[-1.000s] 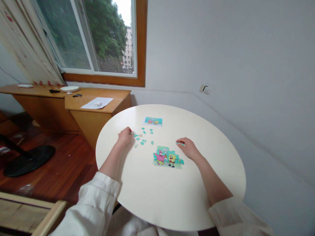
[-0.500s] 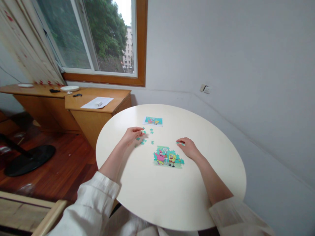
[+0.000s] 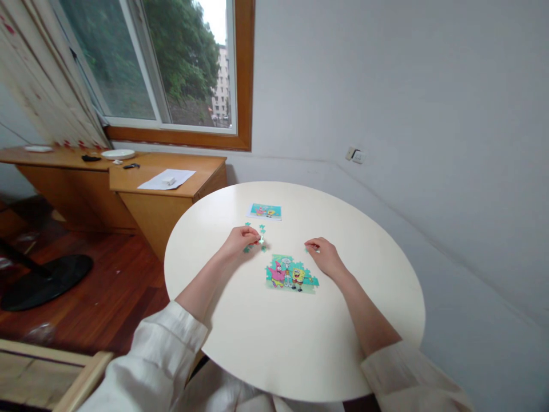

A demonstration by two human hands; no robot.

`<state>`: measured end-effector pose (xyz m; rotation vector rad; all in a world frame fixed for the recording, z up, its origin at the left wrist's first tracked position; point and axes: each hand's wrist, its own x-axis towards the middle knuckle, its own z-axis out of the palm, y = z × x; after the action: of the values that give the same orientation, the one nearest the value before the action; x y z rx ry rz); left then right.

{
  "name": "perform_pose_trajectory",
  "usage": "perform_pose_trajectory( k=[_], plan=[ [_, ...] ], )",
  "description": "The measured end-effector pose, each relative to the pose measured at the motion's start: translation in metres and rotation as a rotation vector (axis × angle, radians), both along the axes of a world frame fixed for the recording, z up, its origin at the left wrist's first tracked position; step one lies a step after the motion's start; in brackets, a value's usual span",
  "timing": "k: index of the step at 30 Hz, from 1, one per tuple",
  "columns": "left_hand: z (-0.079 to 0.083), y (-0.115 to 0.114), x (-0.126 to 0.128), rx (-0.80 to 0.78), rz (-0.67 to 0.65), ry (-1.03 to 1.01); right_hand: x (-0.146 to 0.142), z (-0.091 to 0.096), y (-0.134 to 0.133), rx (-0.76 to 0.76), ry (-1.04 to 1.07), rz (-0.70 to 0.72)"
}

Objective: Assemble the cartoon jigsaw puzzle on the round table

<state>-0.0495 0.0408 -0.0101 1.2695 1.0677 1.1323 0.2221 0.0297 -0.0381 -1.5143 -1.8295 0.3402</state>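
A partly built cartoon jigsaw (image 3: 292,274) lies near the middle of a round cream table (image 3: 291,343). My left hand (image 3: 242,237) rests just left of it among several loose teal pieces (image 3: 261,230), fingers pinched on one piece. My right hand (image 3: 325,256) sits at the jigsaw's upper right corner, fingers closed on a small teal piece (image 3: 312,249). A small reference picture card (image 3: 264,211) lies farther back on the table.
Wooden cabinets (image 3: 167,197) stand to the left under a window, with a sheet of paper (image 3: 163,179) and a white plate (image 3: 117,154) on top. A black round stand base (image 3: 43,280) sits on the wooden floor. A grey wall runs along the right.
My left hand has slid right across the loose pieces, from the table's left part to just beside the jigsaw. My right hand has stayed where it was.
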Motion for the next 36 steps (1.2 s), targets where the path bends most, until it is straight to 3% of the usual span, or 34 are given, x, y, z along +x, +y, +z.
perform_pose_trajectory(
  k=[4, 8, 15, 20, 24, 29, 36],
  plan=[
    [0.001, -0.009, 0.016, 0.047, -0.065, 0.007, -0.013, 0.011, -0.008, 0.042, 0.116, 0.022],
    [-0.002, -0.013, 0.026, 0.072, -0.088, 0.028, -0.037, 0.021, -0.021, 0.019, 0.207, 0.160],
    [-0.010, -0.018, 0.039, 0.071, -0.128, 0.027, -0.066, 0.023, -0.031, -0.067, 0.293, 0.319],
    [-0.010, -0.022, 0.042, 0.063, -0.169, 0.064, -0.060, 0.023, -0.026, -0.158, 0.376, 0.324],
    [-0.008, -0.019, 0.037, 0.166, -0.109, 0.118, -0.043, 0.020, -0.018, -0.236, 0.442, 0.267],
    [-0.011, -0.011, 0.027, 0.261, -0.040, 0.221, -0.028, 0.014, -0.013, -0.322, 0.365, 0.195],
    [-0.013, -0.009, 0.024, 0.295, -0.040, 0.298, -0.028, 0.011, -0.013, -0.334, 0.310, 0.238]
  ],
)
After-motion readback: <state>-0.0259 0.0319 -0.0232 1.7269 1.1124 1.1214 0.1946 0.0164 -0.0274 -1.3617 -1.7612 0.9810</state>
